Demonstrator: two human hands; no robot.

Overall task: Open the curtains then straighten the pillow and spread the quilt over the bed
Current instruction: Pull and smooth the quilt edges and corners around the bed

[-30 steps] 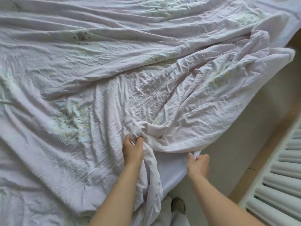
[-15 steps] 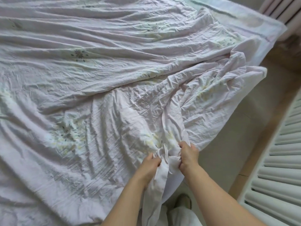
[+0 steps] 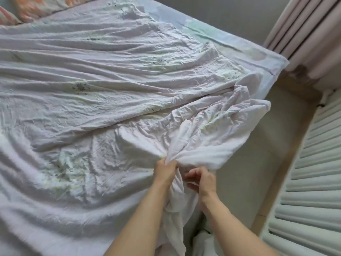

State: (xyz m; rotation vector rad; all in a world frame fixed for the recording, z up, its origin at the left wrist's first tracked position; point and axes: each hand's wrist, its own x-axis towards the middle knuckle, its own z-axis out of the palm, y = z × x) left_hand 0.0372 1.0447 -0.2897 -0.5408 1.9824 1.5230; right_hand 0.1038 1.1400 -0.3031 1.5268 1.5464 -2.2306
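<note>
Over at the near right edge of the bed (image 3: 265,58), the pale lilac quilt (image 3: 92,100) is bunched up into a twisted clump, and that's where both hands are. Left hand (image 3: 164,172) has its fingers curled tight around a gathered fold of the quilt, pinching it right at the edge of the mattress. Right hand (image 3: 202,182) sits just beside it with fingers loosely curled; it's touching the fabric, but honestly I can't tell if it's actually gripping anything. A long tail of quilt hangs down off the bed edge between the two forearms.

Rest of the quilt covers most of the bed, super wrinkled, with little faded flower prints here and there. It stops short of the far right edge, so a strip of light patterned bedsheet (image 3: 212,32) shows along there and at the far right corner. A pillow (image 3: 36,5) with orange and pink patterning sits at the far left corner, partly cut off. Pinkish curtains (image 3: 306,28) hang bunched past the far right corner, and a white slatted radiator (image 3: 313,172) runs along the right side.
</note>
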